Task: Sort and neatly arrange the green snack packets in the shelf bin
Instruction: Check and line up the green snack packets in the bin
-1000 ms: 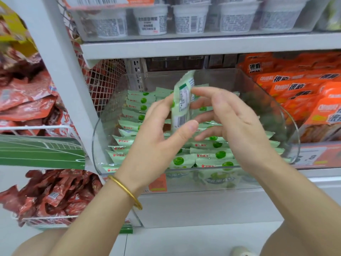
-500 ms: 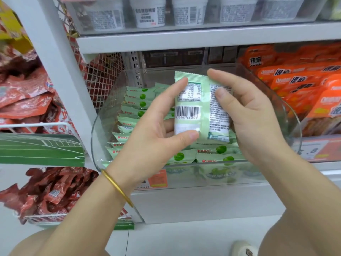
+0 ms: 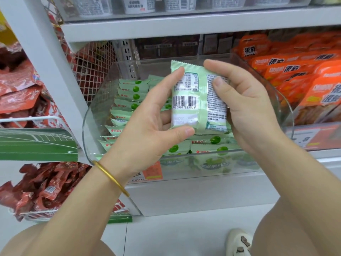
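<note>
One pale green snack packet (image 3: 198, 97) is held upright above the clear plastic shelf bin (image 3: 96, 115), its back with barcode and print facing me. My left hand (image 3: 147, 126) grips its left edge between thumb and fingers; a gold bangle sits on that wrist. My right hand (image 3: 245, 108) holds the right edge, thumb on the printed back. Inside the bin, several green packets (image 3: 129, 97) lie in an overlapping row on the left, and more green packets (image 3: 208, 146) lie along the front under my hands.
Orange packets (image 3: 299, 76) fill the bin to the right. Red packets (image 3: 20, 97) hang and lie in wire baskets at left, with more red packets (image 3: 46, 189) lower down. White tubs (image 3: 140, 4) stand on the shelf above. A price tag (image 3: 152, 170) sits below the bin.
A second ago the packet stood edge-on between my hands; it has turned so its printed back faces me. In the last half second both hands keep the same hold.
</note>
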